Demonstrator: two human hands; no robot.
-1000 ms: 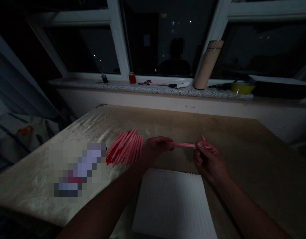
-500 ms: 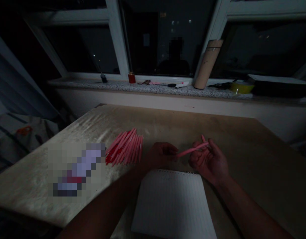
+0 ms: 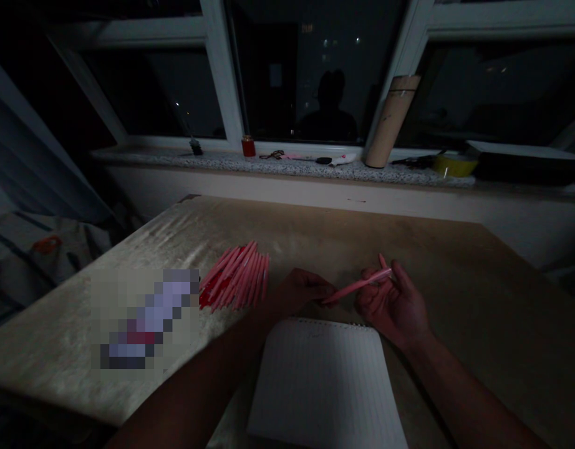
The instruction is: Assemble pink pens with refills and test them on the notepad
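The left hand [image 3: 302,290] has a tight grip on one end of a pink pen [image 3: 355,286] above the tabletop [image 3: 325,234]; the right hand [image 3: 402,307], loosely curled, holds the other. The red jar [image 3: 248,147] on the windowsill [image 3: 297,166]? Contents unclear from here.

Left hand [image 3: 309,288] and right hand [image 3: 394,304]: bare, five-fingered type. Forearms [image 3: 465,377], two: bare, tapering to slimmer wrists. Reflected silhouette [image 3: 332,109], one: dark head-and-shoulders outline; clothing too dim to tell.
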